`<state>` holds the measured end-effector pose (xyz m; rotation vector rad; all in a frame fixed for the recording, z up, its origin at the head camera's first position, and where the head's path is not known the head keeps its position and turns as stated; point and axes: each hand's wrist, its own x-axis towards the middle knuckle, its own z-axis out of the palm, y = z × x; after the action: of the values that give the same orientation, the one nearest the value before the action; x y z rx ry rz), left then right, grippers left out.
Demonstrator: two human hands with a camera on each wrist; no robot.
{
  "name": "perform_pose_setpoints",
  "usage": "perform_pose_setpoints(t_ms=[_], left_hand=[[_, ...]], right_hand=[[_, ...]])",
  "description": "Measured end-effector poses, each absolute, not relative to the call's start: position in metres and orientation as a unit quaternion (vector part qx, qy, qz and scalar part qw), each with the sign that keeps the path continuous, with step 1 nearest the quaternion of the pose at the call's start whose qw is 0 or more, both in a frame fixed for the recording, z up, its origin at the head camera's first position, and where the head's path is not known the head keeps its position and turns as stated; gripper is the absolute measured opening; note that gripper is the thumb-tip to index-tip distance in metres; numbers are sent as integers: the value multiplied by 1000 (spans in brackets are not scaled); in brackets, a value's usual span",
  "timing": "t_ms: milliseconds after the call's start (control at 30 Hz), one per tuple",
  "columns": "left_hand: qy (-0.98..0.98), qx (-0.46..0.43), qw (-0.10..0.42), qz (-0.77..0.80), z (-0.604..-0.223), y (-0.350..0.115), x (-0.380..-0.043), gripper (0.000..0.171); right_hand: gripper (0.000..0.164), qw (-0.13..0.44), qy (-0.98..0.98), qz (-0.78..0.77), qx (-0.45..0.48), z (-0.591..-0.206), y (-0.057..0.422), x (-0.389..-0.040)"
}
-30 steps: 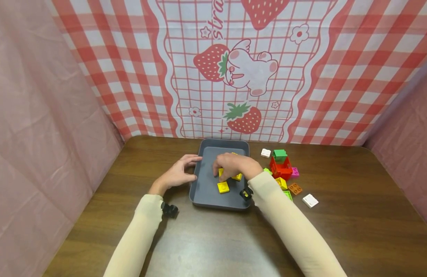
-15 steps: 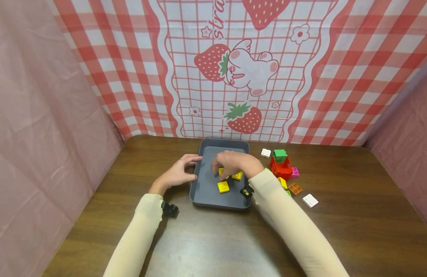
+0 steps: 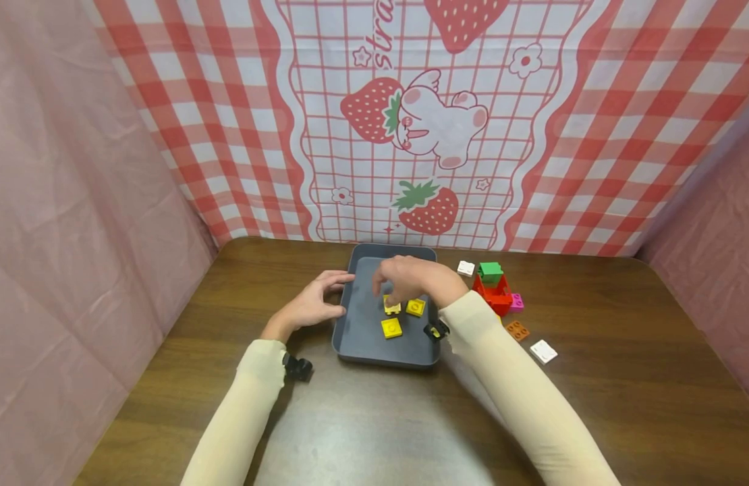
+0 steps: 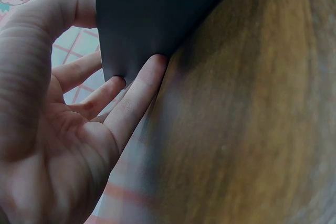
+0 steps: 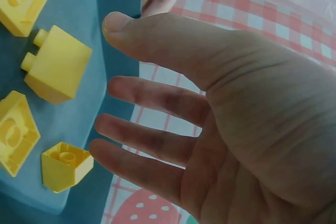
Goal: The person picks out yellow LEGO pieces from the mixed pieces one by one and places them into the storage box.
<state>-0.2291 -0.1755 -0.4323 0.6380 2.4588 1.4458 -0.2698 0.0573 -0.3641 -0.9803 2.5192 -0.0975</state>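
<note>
Several yellow toy bricks lie in a dark grey tray (image 3: pixel 365 344) on the wooden table. In the head view, one yellow brick (image 3: pixel 391 329) is in front, another (image 3: pixel 415 308) to its right. My right hand (image 3: pixel 411 277) hovers over the tray, partly covering a third yellow brick (image 3: pixel 392 308). In the right wrist view, its fingers are spread with nothing between them, beside a brick lying on its side (image 5: pixel 60 66) and a small sloped brick (image 5: pixel 67 169). My left hand (image 3: pixel 314 304) touches the tray's left outer wall with extended fingertips (image 4: pixel 153 65).
Right of the tray stand a red open-framed block (image 3: pixel 493 297) and a green brick (image 3: pixel 490 273). Around them lie a magenta brick (image 3: pixel 517 302), a brown brick (image 3: pixel 517 330) and white pieces (image 3: pixel 543 352). A strawberry-print cloth (image 3: pixel 429 121) hangs behind the table.
My right hand has risen and drawn slightly back from the yellow bricks, uncovering more of them. The left hand and the tray have stayed in place.
</note>
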Motion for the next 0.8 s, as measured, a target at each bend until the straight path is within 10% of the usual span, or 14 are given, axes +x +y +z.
perform_pose_setpoints(t_ms=[800], left_hand=[[846, 209, 108, 479, -445, -178, -237, 68]], right_hand=[[29, 195, 905, -46, -375, -371, 76, -254]])
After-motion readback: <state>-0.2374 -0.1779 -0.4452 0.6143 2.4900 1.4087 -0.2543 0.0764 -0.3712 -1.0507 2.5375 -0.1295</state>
